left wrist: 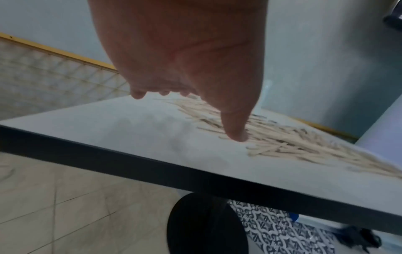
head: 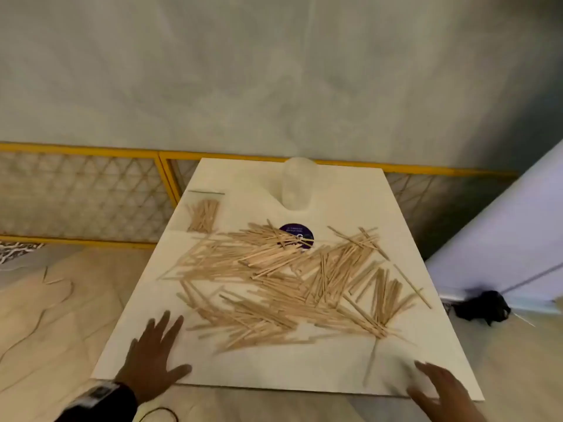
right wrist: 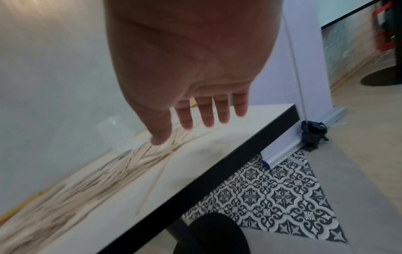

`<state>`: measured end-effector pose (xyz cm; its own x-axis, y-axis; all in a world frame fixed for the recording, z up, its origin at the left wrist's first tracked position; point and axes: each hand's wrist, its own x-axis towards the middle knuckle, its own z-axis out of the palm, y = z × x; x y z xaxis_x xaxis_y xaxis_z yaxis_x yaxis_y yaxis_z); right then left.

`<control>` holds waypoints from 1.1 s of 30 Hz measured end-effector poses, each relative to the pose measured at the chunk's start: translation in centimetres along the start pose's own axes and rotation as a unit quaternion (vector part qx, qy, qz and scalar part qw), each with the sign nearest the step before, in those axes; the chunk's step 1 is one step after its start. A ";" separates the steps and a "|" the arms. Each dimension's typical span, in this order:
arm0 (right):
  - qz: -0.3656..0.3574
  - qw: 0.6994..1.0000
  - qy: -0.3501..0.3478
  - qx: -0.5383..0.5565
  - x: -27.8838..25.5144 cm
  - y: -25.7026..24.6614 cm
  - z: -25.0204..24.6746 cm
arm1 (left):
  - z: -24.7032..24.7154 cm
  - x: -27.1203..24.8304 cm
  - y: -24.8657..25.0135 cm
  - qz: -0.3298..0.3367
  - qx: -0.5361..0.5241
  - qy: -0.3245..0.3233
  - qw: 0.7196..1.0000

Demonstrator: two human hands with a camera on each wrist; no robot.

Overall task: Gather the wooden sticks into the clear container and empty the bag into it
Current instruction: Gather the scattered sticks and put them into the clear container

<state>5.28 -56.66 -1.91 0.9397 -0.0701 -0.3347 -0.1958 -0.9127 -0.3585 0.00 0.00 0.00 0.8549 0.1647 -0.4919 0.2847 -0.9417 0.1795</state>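
Both the left hand (head: 152, 357) and the right hand (head: 441, 391) are hovering spread wide and empty at the near corners of the white rectangular surface (head: 304, 373). Beyond them the thin pale wooden sticks (head: 283, 284) are lying scattered mid-surface, the clear plastic bag of sticks (head: 203, 214) and clear cylindrical container (head: 297, 187) standing farther back. Light, stiff and slippery, the sticks are probably best raked together and gripped as a bundle around its middle.

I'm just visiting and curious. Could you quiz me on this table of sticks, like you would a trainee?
1. True or false: the left hand grips a bundle of wooden sticks.
2. Where does the bag lie: A) inside the clear container, B) at the table's far left, C) on the floor?
3. Fill in: the purple disc lies partly under the ____.

Key: 1 false, both hands are open and hold nothing; 2 B; 3 sticks.
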 end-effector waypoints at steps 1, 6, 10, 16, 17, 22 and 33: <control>-0.030 0.999 -0.020 -0.007 1.0 -1.7 0.4 | -0.1 1.1 0.0 0.003 0.009 -0.014 1.000; -0.054 0.989 -0.083 -0.113 2.5 -8.0 4.0 | 1.3 4.8 2.7 0.025 0.060 -0.056 0.996; -0.048 0.990 -0.066 -0.114 3.8 -11.8 7.6 | 3.0 7.0 7.0 0.038 0.055 -0.045 0.997; -0.034 0.995 -0.063 -0.071 8.0 -18.6 9.9 | 3.8 10.8 13.9 0.047 0.028 -0.011 0.998; -0.039 0.995 -0.077 -0.056 8.7 -19.5 9.9 | 3.7 11.4 14.9 0.047 0.021 -0.010 0.999; -0.081 0.997 0.008 -0.008 11.1 -18.4 7.1 | 2.2 11.7 15.5 0.115 -0.045 0.034 0.992; 0.065 0.997 0.014 -0.048 17.9 -8.2 1.4 | 5.1 11.6 15.5 0.225 0.106 0.024 0.968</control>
<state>23.35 -49.87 -6.17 0.9158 -0.1994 -0.3486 -0.2896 -0.9293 -0.2293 12.15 -14.19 -7.27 0.8924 -0.2678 -0.3633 -0.2125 -0.9594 0.1853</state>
